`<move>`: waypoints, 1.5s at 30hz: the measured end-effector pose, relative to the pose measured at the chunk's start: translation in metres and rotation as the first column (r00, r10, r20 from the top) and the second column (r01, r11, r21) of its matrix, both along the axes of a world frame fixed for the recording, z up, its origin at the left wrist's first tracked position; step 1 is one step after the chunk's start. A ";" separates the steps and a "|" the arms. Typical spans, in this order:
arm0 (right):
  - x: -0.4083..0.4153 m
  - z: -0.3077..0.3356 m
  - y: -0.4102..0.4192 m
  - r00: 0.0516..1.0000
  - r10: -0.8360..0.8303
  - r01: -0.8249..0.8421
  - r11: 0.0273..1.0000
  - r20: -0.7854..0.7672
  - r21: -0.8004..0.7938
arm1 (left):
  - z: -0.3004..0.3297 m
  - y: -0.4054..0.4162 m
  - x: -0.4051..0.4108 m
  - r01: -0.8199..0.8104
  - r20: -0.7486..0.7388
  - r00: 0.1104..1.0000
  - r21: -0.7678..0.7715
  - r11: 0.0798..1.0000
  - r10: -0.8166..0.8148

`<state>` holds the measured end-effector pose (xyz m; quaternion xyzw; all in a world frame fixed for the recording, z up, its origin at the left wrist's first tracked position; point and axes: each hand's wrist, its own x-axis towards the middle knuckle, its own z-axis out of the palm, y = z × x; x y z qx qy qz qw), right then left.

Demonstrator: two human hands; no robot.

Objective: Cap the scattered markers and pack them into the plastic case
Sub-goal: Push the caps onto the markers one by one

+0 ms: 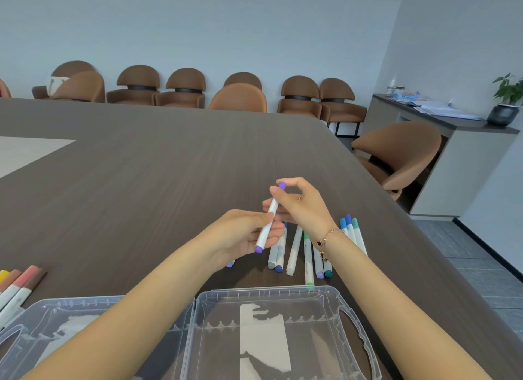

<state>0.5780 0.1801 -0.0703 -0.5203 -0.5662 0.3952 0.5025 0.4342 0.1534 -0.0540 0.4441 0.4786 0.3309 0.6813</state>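
- Standing tilted above the table, a white-barrelled purple marker (268, 219) with a purple cap at each end is held between both hands, its upper end leaning away from the person.
- The left hand (249, 232) is curled palm-up around the marker's lower half, thumb pressed on the barrel and fingers underneath; the lower purple cap pokes out below the palm.
- The right hand (300, 201) is closed round the upper part, thumb and forefinger pinching just under the top purple cap; a bracelet (325, 238) sits at this wrist.
- Beneath the hands, a loose group of markers (294, 252) lies on the dark wood-grain table (141, 167), mostly pointing away from the person, with grey, blue, green, lilac and teal ends visible.
- Three more blue- and teal-capped markers (352, 232) lie just right of the right wrist.
- A clear plastic case (263, 297) lies opened flat at the near table edge, both halves under the forearms; the green marker's near end touches or overlaps its far rim.
- At the left edge, another set of markers (17, 283) with yellow, pink and brown caps lies beside the case's left half.
- Brown chairs (184, 88) line the far wall, and a potted plant (506, 102) stands on a sideboard at right.
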 end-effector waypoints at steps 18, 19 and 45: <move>0.012 0.019 0.002 0.995 -0.064 0.071 0.993 -0.070 0.097 | -0.002 0.025 -0.021 -0.004 -0.455 0.856 0.466 0.885 0.244; 0.020 0.028 0.004 0.981 -0.165 0.179 0.973 -0.105 0.144 | 0.001 0.029 -0.028 0.009 -0.518 0.803 0.502 0.865 0.293; 0.049 -0.032 0.079 0.523 -0.140 0.213 0.977 0.840 0.030 | -0.031 0.044 -0.037 0.245 -0.853 0.516 0.233 0.941 0.076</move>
